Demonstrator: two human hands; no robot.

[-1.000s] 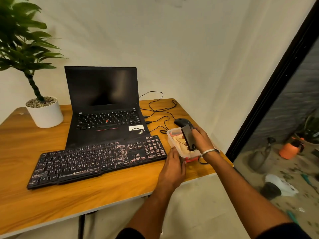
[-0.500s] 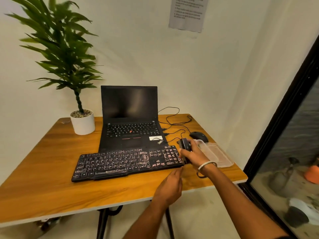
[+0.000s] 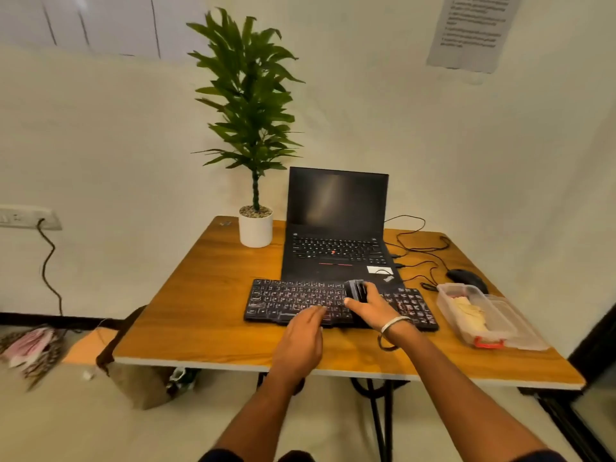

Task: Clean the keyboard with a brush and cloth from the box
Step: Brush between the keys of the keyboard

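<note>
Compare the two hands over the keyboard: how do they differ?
1. The right hand grips a dark brush; the left hand holds nothing.
2. The right hand's fingers curl round the brush; the left hand's lie straight, their tips on the keyboard's front edge.
3. The right wrist wears a bangle; the left wrist is bare.
Shared: both reach over the keyboard on the table.

- A wooden table (image 3: 206, 315) on dark metal legs stands against a plain cream wall (image 3: 433, 145).
- On the wall above the table's right end hangs a printed paper sheet (image 3: 473, 31); its text is too small to read.
- Left of the table, a wall socket (image 3: 28, 217) carries a dark cable (image 3: 48, 261) down toward the pale floor (image 3: 100, 428).
- A dark door frame (image 3: 596, 345) rises beside the table's right end.
</note>
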